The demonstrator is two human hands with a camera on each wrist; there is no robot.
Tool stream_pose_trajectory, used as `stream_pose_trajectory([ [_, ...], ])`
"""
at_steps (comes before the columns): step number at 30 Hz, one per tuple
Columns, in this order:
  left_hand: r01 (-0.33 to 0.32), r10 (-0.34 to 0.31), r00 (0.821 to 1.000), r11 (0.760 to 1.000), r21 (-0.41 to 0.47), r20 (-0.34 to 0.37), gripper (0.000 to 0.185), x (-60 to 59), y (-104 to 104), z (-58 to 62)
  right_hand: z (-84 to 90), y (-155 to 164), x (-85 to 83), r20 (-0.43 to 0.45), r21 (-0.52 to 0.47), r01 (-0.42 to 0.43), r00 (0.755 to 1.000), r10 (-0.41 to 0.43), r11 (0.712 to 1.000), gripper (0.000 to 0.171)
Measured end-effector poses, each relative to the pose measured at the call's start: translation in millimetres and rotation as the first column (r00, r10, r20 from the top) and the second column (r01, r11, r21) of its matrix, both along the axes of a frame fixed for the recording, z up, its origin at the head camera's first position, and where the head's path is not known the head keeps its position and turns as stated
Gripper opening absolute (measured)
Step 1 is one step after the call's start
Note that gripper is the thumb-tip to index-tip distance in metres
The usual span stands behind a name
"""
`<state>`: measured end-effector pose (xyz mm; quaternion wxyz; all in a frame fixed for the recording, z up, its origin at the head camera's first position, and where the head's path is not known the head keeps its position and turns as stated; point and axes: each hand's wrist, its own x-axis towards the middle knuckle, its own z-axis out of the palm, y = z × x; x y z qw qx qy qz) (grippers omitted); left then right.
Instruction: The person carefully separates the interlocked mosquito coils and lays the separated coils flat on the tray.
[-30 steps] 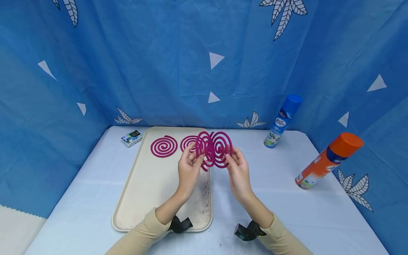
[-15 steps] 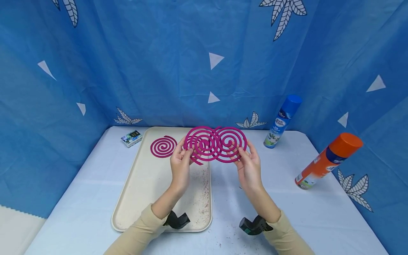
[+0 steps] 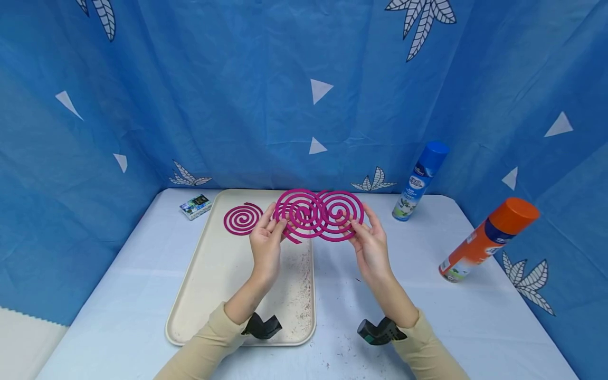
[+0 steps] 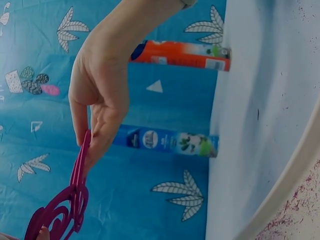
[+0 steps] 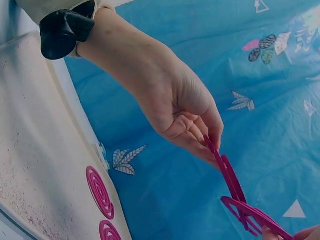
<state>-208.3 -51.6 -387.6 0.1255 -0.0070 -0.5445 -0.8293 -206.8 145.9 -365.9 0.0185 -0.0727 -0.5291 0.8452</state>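
Two magenta mosquito coils are held up side by side over the tray's right edge, their inner sides overlapping in the head view. My left hand point(image 3: 266, 248) pinches the left coil point(image 3: 304, 212) at its outer side. Between the thumb and fingers of my right hand point(image 3: 372, 248) is the right coil point(image 3: 339, 214). Whether the coils are interlocked or only overlap, I cannot tell. In the left wrist view the right hand point(image 4: 102, 85) grips its coil point(image 4: 80, 165) edge-on; the right wrist view has the left hand point(image 5: 175, 100) pinching the other coil point(image 5: 231, 176).
A cream tray point(image 3: 228, 290) carries one coil point(image 3: 243, 218) and another partly hidden behind the held one. Beyond its left edge lies a small box point(image 3: 196, 206). A blue spray can point(image 3: 420, 182) and an orange spray can point(image 3: 489, 240) stand on the right. Blue cloth surrounds the table.
My hands have moved apart and slightly up, and the two coils have turned from slanted to facing the head camera. Over the last half second they have barely shifted.
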Motion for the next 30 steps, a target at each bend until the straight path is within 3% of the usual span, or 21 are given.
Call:
stream_pose_trajectory([
  [6, -0.008, 0.008, 1.000, 1.000, 0.010, -0.002, 0.049, -0.8, -2, 2.2, -1.6, 1, -2.5, 0.004, 0.091, -0.010, 1.000, 0.010, 0.996, 0.059],
  [16, 0.002, -0.003, 0.999, 1.000, 0.017, 0.044, 0.047, -4.0, -8, 6.5, 3.9, 6, -6.2, 0.082, 0.143, -0.043, 0.996, 0.031, 0.989, 0.060],
  [24, 0.068, -0.067, 0.996, 0.998, -0.014, 0.055, 0.041, -8.0, -16, 11.7, 15.7, 23, -10.1, 0.119, 0.158, -0.129, 0.987, 0.111, 0.979, 0.055],
  [30, 0.152, -0.147, 0.981, 0.988, -0.031, 0.125, 0.038, -11.9, -20, 11.6, 18.6, 30, -10.5, 0.128, 0.172, -0.154, 0.983, 0.133, 0.973, 0.052],
])
